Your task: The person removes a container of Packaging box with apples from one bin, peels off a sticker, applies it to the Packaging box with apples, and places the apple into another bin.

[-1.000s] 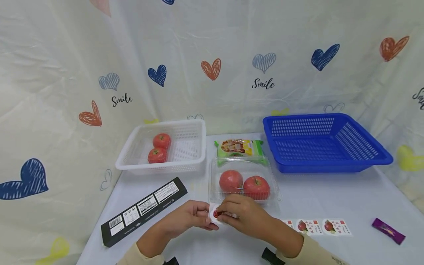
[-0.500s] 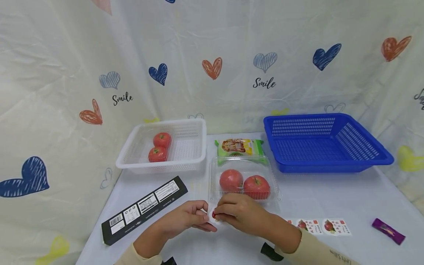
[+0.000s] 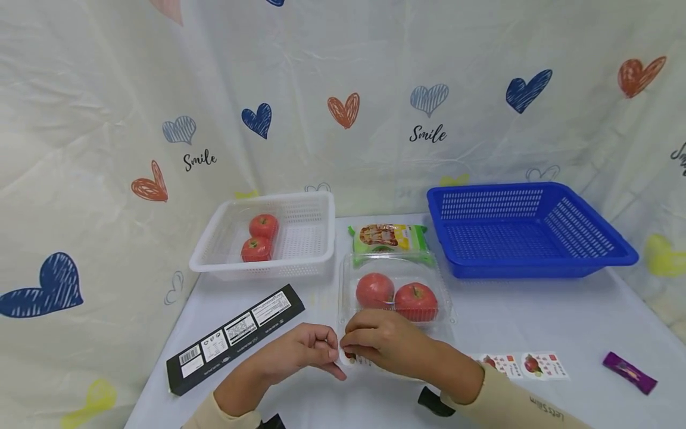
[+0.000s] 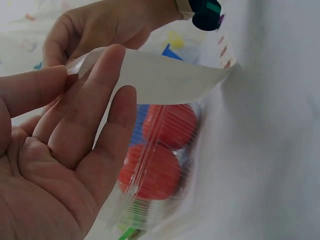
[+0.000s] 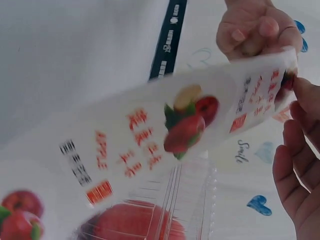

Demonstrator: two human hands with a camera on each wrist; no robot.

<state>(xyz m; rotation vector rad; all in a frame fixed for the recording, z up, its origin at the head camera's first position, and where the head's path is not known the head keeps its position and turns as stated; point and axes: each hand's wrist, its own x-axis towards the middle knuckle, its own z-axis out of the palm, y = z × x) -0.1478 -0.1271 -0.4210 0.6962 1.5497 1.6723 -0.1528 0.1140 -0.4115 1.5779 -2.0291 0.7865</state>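
Note:
A strip of white apple stickers (image 5: 185,117), printed with red apples and red lettering, runs between my hands and away to the right over the table. My left hand (image 3: 305,353) pinches its end between thumb and fingers, the lower fingers held out straight under the strip's plain back in the left wrist view. Right beside it, my right hand (image 3: 383,342) pinches the same end at a printed apple; its fingertips partly hide that sticker. Just beyond the hands stands a clear plastic clamshell box (image 3: 343,298) holding two red apples (image 3: 415,301).
A white basket (image 3: 311,268) at the back left holds another clear box with two apples. At the back right sits a blue basket (image 3: 525,271). A green packet (image 3: 388,236) lies behind the clamshell, a long black box (image 3: 236,339) left, and a purple sachet (image 3: 629,372) far right.
My right hand has shifted slightly left, closer to the left fingertips. The strip now bends lower beneath it, and the sticker at the end is more covered by the fingers.

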